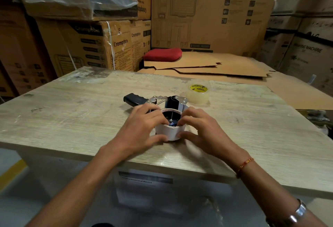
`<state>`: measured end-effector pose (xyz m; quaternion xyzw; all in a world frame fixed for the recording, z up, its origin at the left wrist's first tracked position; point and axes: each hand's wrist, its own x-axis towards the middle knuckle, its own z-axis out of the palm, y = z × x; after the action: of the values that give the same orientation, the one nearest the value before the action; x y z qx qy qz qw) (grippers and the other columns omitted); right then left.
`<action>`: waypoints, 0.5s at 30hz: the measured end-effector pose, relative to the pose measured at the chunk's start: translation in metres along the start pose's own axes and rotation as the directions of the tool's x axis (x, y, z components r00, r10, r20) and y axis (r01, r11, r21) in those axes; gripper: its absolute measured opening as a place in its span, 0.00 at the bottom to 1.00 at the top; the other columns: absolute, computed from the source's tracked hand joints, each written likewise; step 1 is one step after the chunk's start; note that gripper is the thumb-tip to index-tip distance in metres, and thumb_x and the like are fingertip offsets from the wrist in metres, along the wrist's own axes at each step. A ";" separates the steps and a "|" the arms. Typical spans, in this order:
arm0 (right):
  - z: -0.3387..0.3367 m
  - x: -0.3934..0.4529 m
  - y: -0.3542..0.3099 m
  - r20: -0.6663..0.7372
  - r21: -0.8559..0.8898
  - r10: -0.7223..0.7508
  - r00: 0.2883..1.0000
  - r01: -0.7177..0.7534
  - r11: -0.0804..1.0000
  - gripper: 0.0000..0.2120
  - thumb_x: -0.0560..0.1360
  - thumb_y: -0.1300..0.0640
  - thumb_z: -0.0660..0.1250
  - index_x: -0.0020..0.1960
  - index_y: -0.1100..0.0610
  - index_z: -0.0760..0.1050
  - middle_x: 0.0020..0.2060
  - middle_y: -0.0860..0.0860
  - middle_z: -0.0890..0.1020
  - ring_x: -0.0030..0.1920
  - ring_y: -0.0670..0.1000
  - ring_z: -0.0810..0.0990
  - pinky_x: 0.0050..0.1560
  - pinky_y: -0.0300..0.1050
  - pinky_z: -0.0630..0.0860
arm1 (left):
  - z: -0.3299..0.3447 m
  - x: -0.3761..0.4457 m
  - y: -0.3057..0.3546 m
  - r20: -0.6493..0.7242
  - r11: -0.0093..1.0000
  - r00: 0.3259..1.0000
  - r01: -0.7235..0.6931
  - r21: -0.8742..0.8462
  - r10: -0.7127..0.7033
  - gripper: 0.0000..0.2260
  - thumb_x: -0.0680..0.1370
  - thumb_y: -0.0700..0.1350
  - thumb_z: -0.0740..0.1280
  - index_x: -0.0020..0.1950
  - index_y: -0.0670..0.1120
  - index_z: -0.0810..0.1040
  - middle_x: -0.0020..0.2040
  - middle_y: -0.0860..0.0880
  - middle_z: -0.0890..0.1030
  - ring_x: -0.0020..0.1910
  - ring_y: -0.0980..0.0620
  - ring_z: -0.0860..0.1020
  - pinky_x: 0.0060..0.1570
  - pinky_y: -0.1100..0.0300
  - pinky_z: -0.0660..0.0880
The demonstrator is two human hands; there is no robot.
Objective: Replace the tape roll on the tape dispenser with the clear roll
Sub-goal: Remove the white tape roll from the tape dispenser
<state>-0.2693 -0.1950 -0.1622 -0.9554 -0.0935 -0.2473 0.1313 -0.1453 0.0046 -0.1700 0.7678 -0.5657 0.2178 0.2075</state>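
A tape dispenser [158,100] with a black handle and metal frame lies on its side on the wooden table [72,115]. A white tape roll [170,133] sits on its hub, open core facing up. My left hand [142,127] holds the roll's left side, fingers over the rim. My right hand [196,129] holds the right side, fingertips hooked into the core. The clear roll [197,93] with a yellow label inside lies flat on the table behind the dispenser, to the right, untouched.
Flattened cardboard sheets [207,68] and a red cushion [162,53] lie beyond the table's far edge. Stacked cartons [100,46] wall in the back and both sides. The table's near edge runs just under my wrists.
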 end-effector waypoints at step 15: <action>-0.001 0.005 -0.002 0.104 0.075 0.094 0.990 -0.102 0.992 0.18 0.71 0.46 0.76 0.58 0.51 0.79 0.68 0.47 0.70 0.60 0.50 0.76 0.56 0.48 0.77 | -0.016 0.030 -0.011 0.228 0.991 0.967 -0.094 -0.094 0.113 0.09 0.73 0.53 0.75 0.47 0.51 0.81 0.45 0.62 0.74 0.60 0.56 0.68 0.58 0.63 0.52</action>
<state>-0.2657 -0.1923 -0.1581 -0.9640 -0.0626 -0.1884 0.1768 -0.1284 -0.0068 -0.1400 0.7482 -0.6340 0.1131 0.1595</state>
